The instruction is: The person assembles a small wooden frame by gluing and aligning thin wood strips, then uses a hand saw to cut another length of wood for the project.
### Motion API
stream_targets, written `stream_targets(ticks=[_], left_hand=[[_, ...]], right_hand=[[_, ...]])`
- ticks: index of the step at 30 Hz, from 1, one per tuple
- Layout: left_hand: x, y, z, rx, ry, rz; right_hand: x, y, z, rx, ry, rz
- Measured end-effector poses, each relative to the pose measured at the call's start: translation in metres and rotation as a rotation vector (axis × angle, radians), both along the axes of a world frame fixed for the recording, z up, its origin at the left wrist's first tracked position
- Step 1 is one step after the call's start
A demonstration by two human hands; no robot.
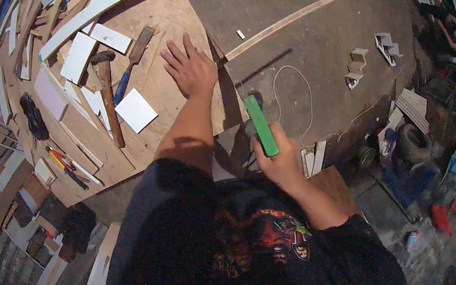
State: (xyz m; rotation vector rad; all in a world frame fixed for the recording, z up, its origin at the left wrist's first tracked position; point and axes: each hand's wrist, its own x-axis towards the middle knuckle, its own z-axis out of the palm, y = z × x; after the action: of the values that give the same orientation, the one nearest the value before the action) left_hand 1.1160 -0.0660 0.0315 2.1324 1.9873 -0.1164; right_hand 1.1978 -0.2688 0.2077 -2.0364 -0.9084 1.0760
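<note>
My left hand [191,69] lies flat on the wooden tabletop [178,12] near its right edge, fingers spread, holding nothing. My right hand [281,155] is off the table's right side, fingers wrapped round a green long-bodied hand tool [261,126]. The tool points away from me; its exact kind is unclear. Left of my left hand lie a hammer [109,101] with a wooden handle and a chisel [135,62] with a blue handle. A white square piece [136,110] rests near them. Beyond the table edge stretches a long narrow wooden strip [292,21].
White boards [79,55] and long offcuts crowd the table's left half, with pliers [65,165] near the front edge. A pale cord [309,93] loops over the floor. Stepped wooden pieces [356,68], a tire [414,142] and scrap lie at right.
</note>
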Motion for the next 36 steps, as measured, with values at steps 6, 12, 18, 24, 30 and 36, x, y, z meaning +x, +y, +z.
stream_targets(ticks=[6,12,18,24,30,36], left_hand=[[-0.006,0.001,-0.016,0.04,0.018,-0.009],[-0.006,0.002,-0.017,0.057,-0.014,-0.022],[-0.003,0.0,-0.014,0.029,-0.044,-0.041],[-0.007,0.003,-0.01,-0.002,-0.024,-0.011],[0.0,0.003,-0.008,-0.017,-0.032,-0.02],[-0.003,0.003,-0.009,0.013,0.009,-0.024]], right_hand=[[0.025,-0.029,0.024,0.119,-0.093,0.132],[0.037,0.019,0.0,-0.016,-0.062,0.125],[0.029,0.01,0.017,0.091,-0.065,0.036],[0.042,0.021,0.009,0.018,0.004,0.143],[0.031,0.04,-0.027,0.0,-0.029,0.112],[0.033,0.02,-0.004,0.014,-0.014,0.105]])
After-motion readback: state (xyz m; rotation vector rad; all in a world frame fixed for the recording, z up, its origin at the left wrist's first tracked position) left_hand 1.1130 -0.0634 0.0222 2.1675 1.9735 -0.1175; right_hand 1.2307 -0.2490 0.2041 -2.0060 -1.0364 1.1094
